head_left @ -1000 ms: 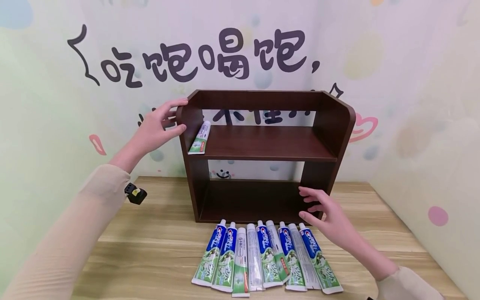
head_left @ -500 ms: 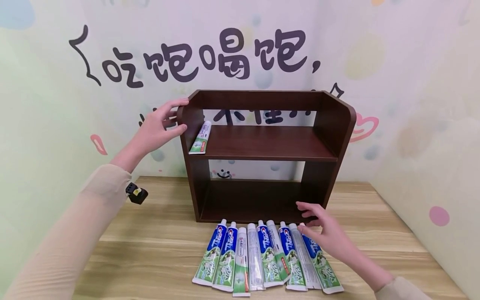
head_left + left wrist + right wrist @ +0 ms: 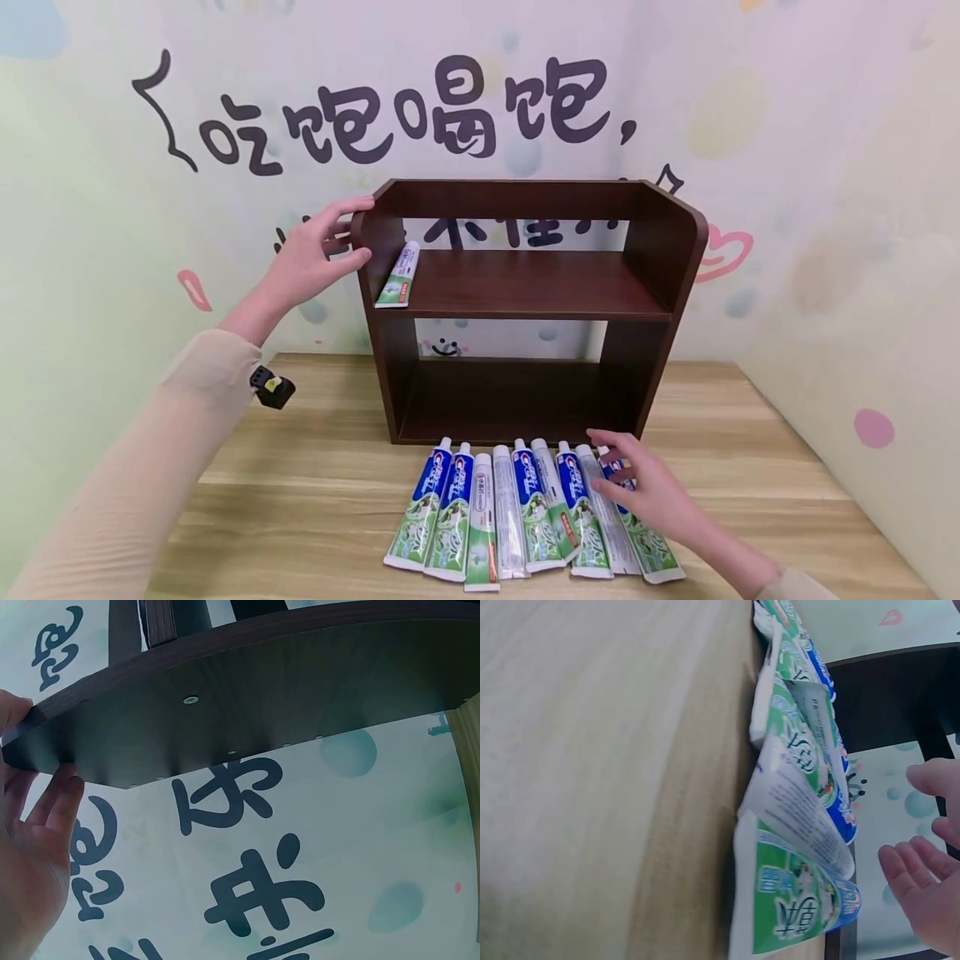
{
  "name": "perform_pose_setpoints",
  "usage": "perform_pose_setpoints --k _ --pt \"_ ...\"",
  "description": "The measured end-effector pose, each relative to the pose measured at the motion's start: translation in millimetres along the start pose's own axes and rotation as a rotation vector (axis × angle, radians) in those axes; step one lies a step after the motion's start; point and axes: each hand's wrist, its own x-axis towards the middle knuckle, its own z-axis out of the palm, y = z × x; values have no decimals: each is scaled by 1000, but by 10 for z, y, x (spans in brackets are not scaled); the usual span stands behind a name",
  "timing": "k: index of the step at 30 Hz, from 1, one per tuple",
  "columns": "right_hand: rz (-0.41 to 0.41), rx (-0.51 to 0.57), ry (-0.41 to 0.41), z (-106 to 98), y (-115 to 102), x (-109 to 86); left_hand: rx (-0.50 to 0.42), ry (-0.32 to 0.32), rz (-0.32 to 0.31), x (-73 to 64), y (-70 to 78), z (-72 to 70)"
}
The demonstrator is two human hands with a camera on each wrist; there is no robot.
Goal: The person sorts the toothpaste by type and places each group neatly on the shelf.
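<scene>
A small dark brown two-tier shelf (image 3: 525,312) stands on the table. My left hand (image 3: 311,260) holds the upper part of its left side panel (image 3: 285,697), with the thumb at the front edge and fingers against the outer face. On the upper tier, a white and green toothpaste tube (image 3: 398,275) leans against the left inner wall. My right hand (image 3: 648,492) hovers with loosely bent fingers over the right end of a row of toothpaste tubes, partly covering the rightmost blue and green tube (image 3: 651,546). In the right wrist view, nothing is between the right hand's (image 3: 930,862) fingers.
Several tubes lie side by side before the shelf, among them a white and green tube (image 3: 482,525) and a blue and green tube (image 3: 429,508). The wood-grain table (image 3: 300,500) meets a printed wall (image 3: 750,125) behind the shelf.
My right hand has come down from in front of the shelf's lower right side to above the rightmost tubes. The left hand keeps its place on the side panel.
</scene>
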Motion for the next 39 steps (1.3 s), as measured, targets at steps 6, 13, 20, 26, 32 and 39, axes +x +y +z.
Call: perform_pose_setpoints --k 6,13,20,26,32,39 --pt "113 -6 -63 43 40 -29 -7 -8 -11 -1 6 -14" --pt "123 4 -109 35 68 -82 3 -13 -6 0 12 -12" --pt "143 -54 -170 -6 -8 -71 26 -8 4 18 14 -23" --pt "195 -98 -230 33 -15 -90 26 -16 -20 6 24 -18" --pt "172 -90 -235 58 63 -106 24 2 -4 9 14 -13" --pt "119 -191 -195 71 96 -134 3 2 16 9 4 -6"
